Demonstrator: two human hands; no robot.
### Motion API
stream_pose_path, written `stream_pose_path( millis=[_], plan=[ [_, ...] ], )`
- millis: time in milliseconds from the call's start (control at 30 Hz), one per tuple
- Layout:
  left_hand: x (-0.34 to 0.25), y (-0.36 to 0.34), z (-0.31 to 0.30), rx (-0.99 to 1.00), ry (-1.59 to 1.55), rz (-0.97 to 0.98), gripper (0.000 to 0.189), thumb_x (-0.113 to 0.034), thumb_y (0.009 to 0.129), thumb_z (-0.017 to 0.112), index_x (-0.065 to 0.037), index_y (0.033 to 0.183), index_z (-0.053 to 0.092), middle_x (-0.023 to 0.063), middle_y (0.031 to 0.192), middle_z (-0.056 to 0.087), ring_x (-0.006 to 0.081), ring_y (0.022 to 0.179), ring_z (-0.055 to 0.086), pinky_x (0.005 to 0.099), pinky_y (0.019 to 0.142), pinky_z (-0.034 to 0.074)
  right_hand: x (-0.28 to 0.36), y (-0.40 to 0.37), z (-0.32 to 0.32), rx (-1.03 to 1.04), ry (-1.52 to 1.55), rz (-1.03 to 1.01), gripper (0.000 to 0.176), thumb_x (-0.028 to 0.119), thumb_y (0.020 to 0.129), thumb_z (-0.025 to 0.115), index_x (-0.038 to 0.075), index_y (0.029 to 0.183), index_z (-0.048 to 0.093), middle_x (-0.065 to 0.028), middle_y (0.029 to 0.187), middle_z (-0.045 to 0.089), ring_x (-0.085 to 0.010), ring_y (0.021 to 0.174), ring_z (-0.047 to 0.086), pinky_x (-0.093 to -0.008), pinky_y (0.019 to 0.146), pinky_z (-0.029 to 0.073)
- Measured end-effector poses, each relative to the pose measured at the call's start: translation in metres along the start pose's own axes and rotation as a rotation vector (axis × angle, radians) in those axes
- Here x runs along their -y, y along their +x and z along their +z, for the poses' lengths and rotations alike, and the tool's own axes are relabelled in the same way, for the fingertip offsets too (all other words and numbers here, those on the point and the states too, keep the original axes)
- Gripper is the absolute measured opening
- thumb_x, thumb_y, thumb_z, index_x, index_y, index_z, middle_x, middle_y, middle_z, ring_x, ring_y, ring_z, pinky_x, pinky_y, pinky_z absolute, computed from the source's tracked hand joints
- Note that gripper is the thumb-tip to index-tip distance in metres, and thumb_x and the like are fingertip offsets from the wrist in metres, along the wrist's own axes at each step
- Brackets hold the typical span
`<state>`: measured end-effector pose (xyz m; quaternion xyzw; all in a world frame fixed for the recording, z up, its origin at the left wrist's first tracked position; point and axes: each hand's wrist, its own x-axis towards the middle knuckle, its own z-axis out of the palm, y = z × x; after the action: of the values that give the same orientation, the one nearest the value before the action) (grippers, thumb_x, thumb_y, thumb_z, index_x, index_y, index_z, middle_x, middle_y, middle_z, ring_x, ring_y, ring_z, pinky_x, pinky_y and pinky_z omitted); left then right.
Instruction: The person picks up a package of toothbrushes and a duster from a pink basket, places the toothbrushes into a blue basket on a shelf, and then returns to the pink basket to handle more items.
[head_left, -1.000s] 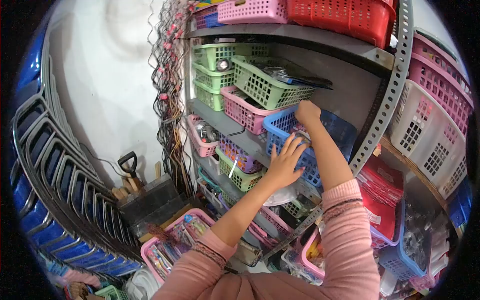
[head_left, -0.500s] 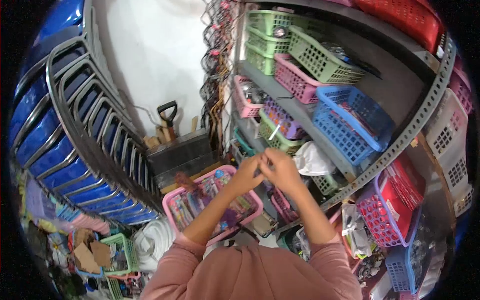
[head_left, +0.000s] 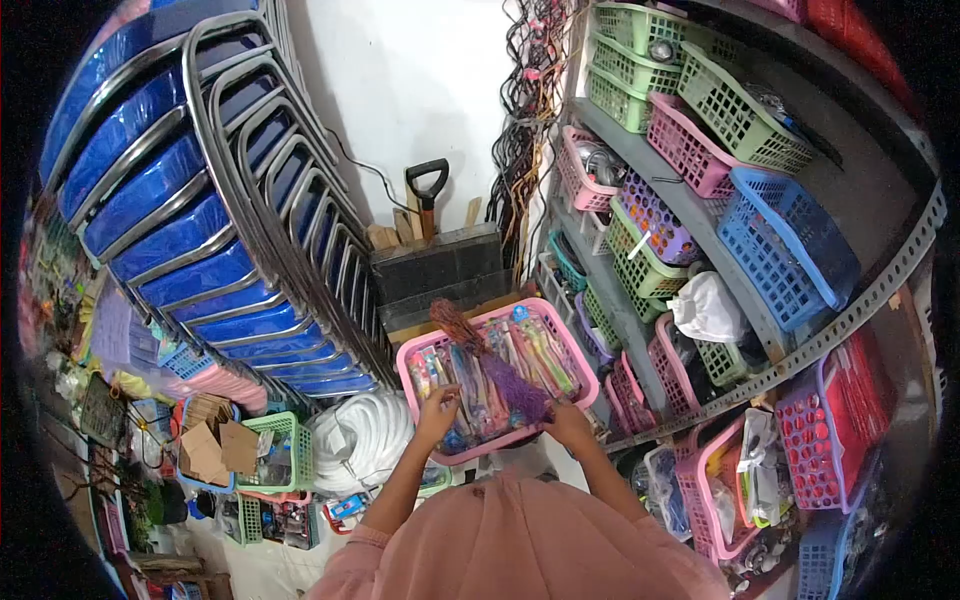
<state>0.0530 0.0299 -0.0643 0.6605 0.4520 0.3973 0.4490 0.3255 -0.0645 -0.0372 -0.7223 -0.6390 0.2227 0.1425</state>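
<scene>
A pink basket (head_left: pixel 590 372) full of slim, colourful plastic packets (head_left: pixel 540 350) stands in front of me. Across the packets lies a long bundle, brown and bristly at its far end, with a purple mesh end (head_left: pixel 520 394) towards me. My left hand (head_left: pixel 436 418) is over the basket's near left side, fingers loosely bent and apart above the packets. At the near right side, my right hand (head_left: pixel 570 426) has its fingers closed at the purple mesh end, beside the basket's rim; the exact contact is partly hidden.
Stacked blue chairs (head_left: pixel 200 215) with metal frames rise on the left. Shelves (head_left: pixel 640 165) on the right hold green, pink and blue baskets (head_left: pixel 775 245). A white coiled roll (head_left: pixel 362 440) lies left of the pink basket. Behind it a black-handled tool (head_left: pixel 427 185) leans by the wall.
My hands were together above the basket's right side; now they are apart and lowered to its near side. The view has shifted left, so everything appears further right.
</scene>
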Motion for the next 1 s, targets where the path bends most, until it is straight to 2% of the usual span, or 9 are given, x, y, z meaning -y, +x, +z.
stream_pose_path(
  millis=[100, 167, 267, 367, 433, 567, 700, 800, 1000],
  plan=[
    [-0.001, -0.002, -0.005, -0.03, -0.012, -0.181, 0.027, -0.011, 0.084, 0.053, -0.001, 0.108, 0.058, 0.0133, 0.099, 0.062, 0.0193, 0.085, 0.059, 0.0299, 0.074, 0.046, -0.014, 0.005, 0.019, -0.124, 0.025, -0.051, 0.04, 0.025, 0.068, 0.07, 0.004, 0.099, 0.058, -0.0186, 0.095, 0.056, -0.0343, 0.094, 0.056, -0.0423, 0.079, 0.045],
    [0.003, 0.001, -0.003, -0.039, -0.006, -0.147, 0.027, -0.014, 0.083, 0.054, -0.001, 0.106, 0.06, 0.0147, 0.098, 0.061, 0.0215, 0.084, 0.059, 0.031, 0.073, 0.047, -0.017, 0.008, 0.023, -0.119, 0.279, 0.0, 0.037, 0.02, 0.07, 0.067, 0.003, 0.099, 0.054, -0.0184, 0.095, 0.055, -0.0356, 0.091, 0.055, -0.0421, 0.078, 0.044],
    [0.013, 0.01, 0.007, -0.02, 0.12, -0.101, 0.029, -0.017, 0.08, 0.057, -0.001, 0.104, 0.061, 0.0164, 0.094, 0.062, 0.0245, 0.083, 0.06, 0.0328, 0.073, 0.047, -0.004, -0.007, 0.009, -0.376, 0.212, -0.034, 0.028, 0.01, 0.068, 0.066, -0.001, 0.088, 0.051, -0.0171, 0.083, 0.053, -0.0318, 0.077, 0.056, -0.0386, 0.067, 0.044],
    [0.015, 0.021, 0.018, 0.072, 0.263, -0.106, 0.03, -0.019, 0.076, 0.059, -0.003, 0.101, 0.063, 0.0176, 0.09, 0.063, 0.0277, 0.085, 0.06, 0.0371, 0.075, 0.047, -0.005, -0.023, -0.009, -0.416, 0.294, 0.021, 0.028, 0.007, 0.068, 0.065, 0.0, 0.09, 0.049, -0.0161, 0.078, 0.049, -0.0304, 0.073, 0.054, -0.0355, 0.067, 0.043],
    [0.011, 0.024, 0.024, -0.017, 0.533, 0.043, 0.029, -0.019, 0.074, 0.059, -0.005, 0.099, 0.064, 0.0175, 0.087, 0.062, 0.0308, 0.085, 0.059, 0.0382, 0.078, 0.046, -0.021, -0.034, -0.007, -0.492, 0.326, -0.043, 0.03, 0.01, 0.072, 0.063, 0.0, 0.095, 0.047, -0.0157, 0.086, 0.052, -0.0318, 0.077, 0.053, -0.037, 0.068, 0.042],
    [0.009, 0.029, 0.04, -0.097, 0.758, 0.1, 0.029, -0.029, 0.075, 0.057, -0.008, 0.093, 0.067, 0.0178, 0.098, 0.06, 0.0348, 0.096, 0.054, 0.051, 0.085, 0.039, -0.032, -0.057, -0.007, -0.562, 0.699, -0.034, 0.027, 0.005, 0.074, 0.059, -0.001, 0.098, 0.048, -0.0089, 0.074, 0.05, -0.0141, 0.071, 0.047, -0.0292, 0.066, 0.041],
    [-0.001, 0.049, 0.056, 0.185, 0.709, -0.301, 0.042, -0.044, 0.072, 0.06, -0.011, 0.096, 0.067, 0.0176, 0.109, 0.057, 0.0332, 0.108, 0.048, 0.054, 0.089, 0.033, -0.039, -0.075, -0.002, -0.514, 0.755, 0.11, 0.028, 0.007, 0.077, 0.061, -0.001, 0.101, 0.049, -0.0104, 0.084, 0.056, -0.0139, 0.078, 0.052, -0.0287, 0.07, 0.043],
    [-0.023, 0.058, 0.06, 0.311, 0.764, -0.42, 0.049, -0.05, 0.07, 0.06, -0.011, 0.099, 0.066, 0.0182, 0.112, 0.055, 0.0339, 0.109, 0.048, 0.0534, 0.089, 0.033, -0.05, -0.077, 0.017, -0.541, 0.707, 0.13, 0.029, 0.008, 0.077, 0.061, 0.0, 0.103, 0.05, -0.0117, 0.09, 0.059, -0.0138, 0.084, 0.055, -0.029, 0.073, 0.043],
    [0.027, 0.07, 0.067, 0.355, 0.747, -0.375, 0.054, -0.052, 0.07, 0.06, -0.007, 0.099, 0.065, 0.0191, 0.117, 0.052, 0.0327, 0.111, 0.046, 0.0526, 0.089, 0.033, -0.037, -0.075, 0.008, -0.468, 0.75, 0.084, 0.026, 0.007, 0.079, 0.061, 0.0, 0.103, 0.052, -0.0082, 0.091, 0.062, -0.0156, 0.083, 0.058, -0.0286, 0.075, 0.043]
  ],
)
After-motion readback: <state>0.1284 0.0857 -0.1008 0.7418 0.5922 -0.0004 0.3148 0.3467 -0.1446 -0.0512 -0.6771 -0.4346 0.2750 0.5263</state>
